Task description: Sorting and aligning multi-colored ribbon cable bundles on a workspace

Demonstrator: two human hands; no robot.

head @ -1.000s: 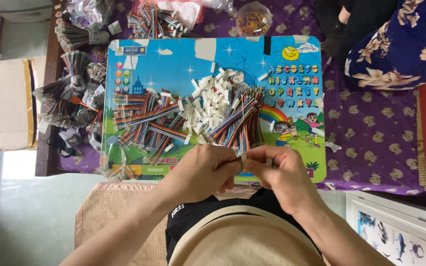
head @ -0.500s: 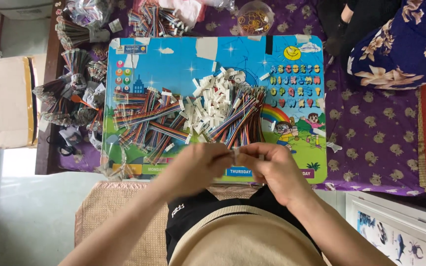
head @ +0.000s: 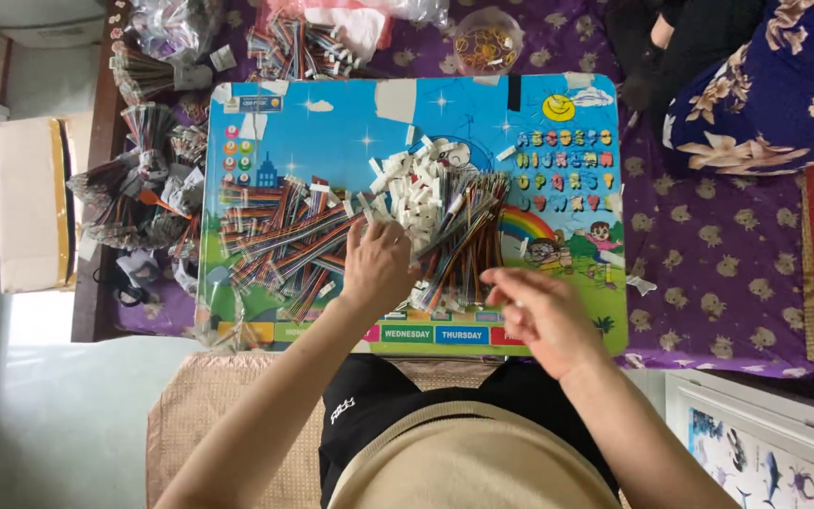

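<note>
Two bare hands work over a colourful children's play board [head: 332, 132] that lies flat on a purple patterned cloth [head: 708, 273]. The left hand [head: 379, 269] rests palm-down on a spread of multicoloured ribbon cable bundles [head: 275, 240], its fingers curled among the wires; whether it has pinched one of them I cannot tell, since the fingertips are hidden under the hand. Just beside it, toward the board's middle, sits a heap of small white plastic connectors [head: 421, 188], with more striped cables [head: 468, 236] fanned out to the right of that heap. The right hand [head: 534, 311] hovers near the board's lower edge, fingers loosely bent and drawn together; it is blurred, and I cannot make out whether it holds anything.

Beyond the board's left edge lie bagged bundles of finished cables [head: 134, 188], piled on the cloth and a dark wooden edge. At the top, more cable bundles [head: 294, 42] and a clear tub of rubber bands [head: 487, 42] sit close to the board's far rim. A person in a blue floral garment [head: 765, 85] sits at the upper right. A cardboard box [head: 30, 212] stands at the far left.
</note>
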